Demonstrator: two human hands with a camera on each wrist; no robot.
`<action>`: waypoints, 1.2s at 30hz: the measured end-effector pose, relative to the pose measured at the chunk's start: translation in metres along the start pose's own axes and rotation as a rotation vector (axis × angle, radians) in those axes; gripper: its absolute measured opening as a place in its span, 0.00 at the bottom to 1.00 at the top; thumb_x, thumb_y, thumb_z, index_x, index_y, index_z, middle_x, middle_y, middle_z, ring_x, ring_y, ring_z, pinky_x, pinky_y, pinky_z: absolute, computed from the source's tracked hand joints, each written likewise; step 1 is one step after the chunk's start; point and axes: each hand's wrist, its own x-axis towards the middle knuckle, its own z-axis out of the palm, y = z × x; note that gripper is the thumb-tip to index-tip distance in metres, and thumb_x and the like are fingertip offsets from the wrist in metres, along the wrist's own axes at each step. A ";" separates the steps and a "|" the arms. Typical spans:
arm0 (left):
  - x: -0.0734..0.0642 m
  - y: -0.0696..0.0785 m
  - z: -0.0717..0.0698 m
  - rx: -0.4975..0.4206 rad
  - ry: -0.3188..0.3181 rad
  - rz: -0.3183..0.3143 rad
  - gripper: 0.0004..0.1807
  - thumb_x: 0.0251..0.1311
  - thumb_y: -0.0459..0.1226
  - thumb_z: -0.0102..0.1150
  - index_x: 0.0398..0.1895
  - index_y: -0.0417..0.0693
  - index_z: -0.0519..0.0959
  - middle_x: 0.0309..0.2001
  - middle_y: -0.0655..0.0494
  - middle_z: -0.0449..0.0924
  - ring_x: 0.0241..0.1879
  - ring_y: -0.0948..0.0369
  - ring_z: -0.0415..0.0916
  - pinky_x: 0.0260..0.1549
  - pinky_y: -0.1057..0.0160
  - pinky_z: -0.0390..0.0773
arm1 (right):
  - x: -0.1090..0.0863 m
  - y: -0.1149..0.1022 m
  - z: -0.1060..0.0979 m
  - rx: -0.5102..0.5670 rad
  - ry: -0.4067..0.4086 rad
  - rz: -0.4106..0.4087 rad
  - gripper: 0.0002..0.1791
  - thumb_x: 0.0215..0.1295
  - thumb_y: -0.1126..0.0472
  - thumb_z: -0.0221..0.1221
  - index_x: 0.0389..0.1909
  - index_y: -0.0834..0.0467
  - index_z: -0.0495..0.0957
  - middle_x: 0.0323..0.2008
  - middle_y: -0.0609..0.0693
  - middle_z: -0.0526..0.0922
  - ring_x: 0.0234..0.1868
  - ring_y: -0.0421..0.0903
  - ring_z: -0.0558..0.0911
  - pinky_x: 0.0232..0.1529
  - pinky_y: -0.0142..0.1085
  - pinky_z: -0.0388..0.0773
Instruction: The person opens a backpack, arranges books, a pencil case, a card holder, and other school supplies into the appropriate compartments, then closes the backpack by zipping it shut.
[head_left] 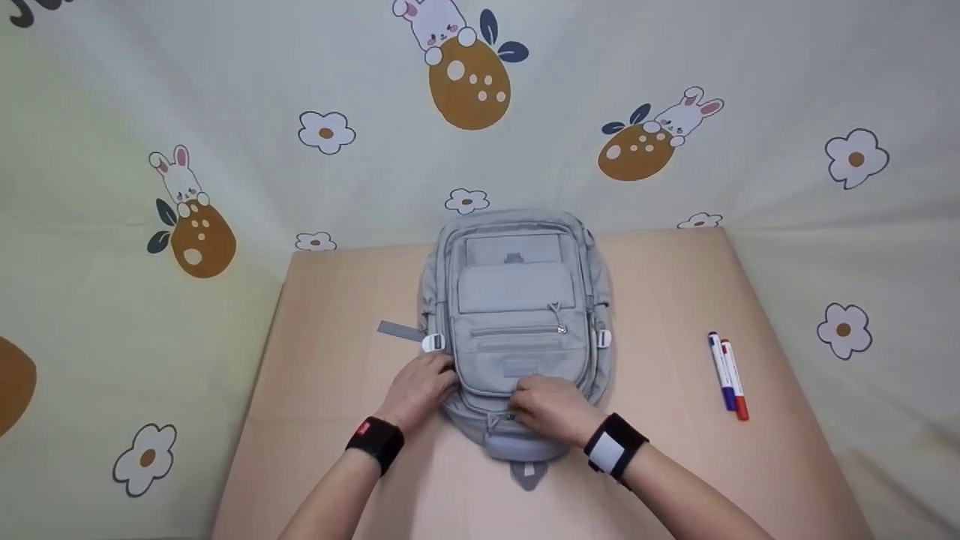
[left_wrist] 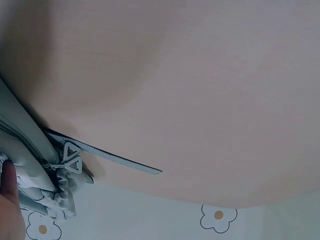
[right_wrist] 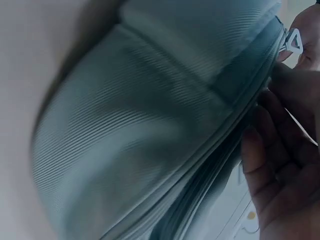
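Observation:
A grey backpack [head_left: 517, 289] lies front side up on the table, its base toward me. My left hand [head_left: 420, 386] grips the lower left side of its front pocket below a round white buckle [head_left: 433, 343]. In the left wrist view only a finger [left_wrist: 8, 182] shows, against the fabric. At the lower front edge, my right hand [head_left: 551, 405] has its fingers bent in at the zipped seam, close to a zipper pull [head_left: 493, 422]. The right wrist view shows its curled fingers at the zipper track [right_wrist: 220, 145]; what the fingertips pinch is hidden.
Two markers, a blue-capped one [head_left: 721, 371] and a red-capped one [head_left: 735, 380], lie right of the backpack. A loose strap [head_left: 400, 330] sticks out on its left. A patterned cloth [head_left: 570, 67] with rabbits and flowers rises behind the peach-coloured table [head_left: 337, 300].

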 end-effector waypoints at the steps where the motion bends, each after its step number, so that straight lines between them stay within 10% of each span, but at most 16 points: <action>1: 0.000 0.000 0.001 0.000 0.001 -0.001 0.02 0.58 0.34 0.70 0.33 0.49 0.85 0.46 0.51 0.81 0.48 0.52 0.77 0.50 0.55 0.77 | 0.003 -0.002 0.001 0.002 -0.033 0.003 0.04 0.63 0.60 0.68 0.37 0.50 0.89 0.33 0.41 0.81 0.33 0.41 0.80 0.34 0.34 0.78; 11: 0.002 0.002 -0.002 0.025 -0.056 -0.048 0.02 0.59 0.34 0.70 0.32 0.51 0.86 0.44 0.54 0.80 0.47 0.55 0.76 0.47 0.58 0.77 | 0.012 -0.002 0.010 0.041 -0.137 -0.030 0.04 0.61 0.62 0.67 0.31 0.49 0.86 0.29 0.39 0.78 0.30 0.40 0.78 0.31 0.34 0.76; 18: 0.003 0.003 -0.002 0.019 -0.054 -0.050 0.02 0.59 0.35 0.70 0.32 0.51 0.85 0.44 0.54 0.80 0.46 0.55 0.76 0.47 0.58 0.77 | 0.000 0.001 0.017 0.125 -0.073 0.027 0.11 0.57 0.64 0.65 0.24 0.49 0.73 0.24 0.37 0.73 0.27 0.38 0.73 0.31 0.34 0.74; 36: -0.002 0.001 -0.001 -0.016 -0.026 -0.026 0.00 0.61 0.35 0.66 0.34 0.49 0.85 0.46 0.53 0.80 0.49 0.54 0.76 0.50 0.57 0.77 | -0.052 0.027 -0.009 0.267 0.066 0.257 0.10 0.51 0.70 0.64 0.28 0.50 0.81 0.28 0.38 0.79 0.30 0.36 0.76 0.33 0.33 0.77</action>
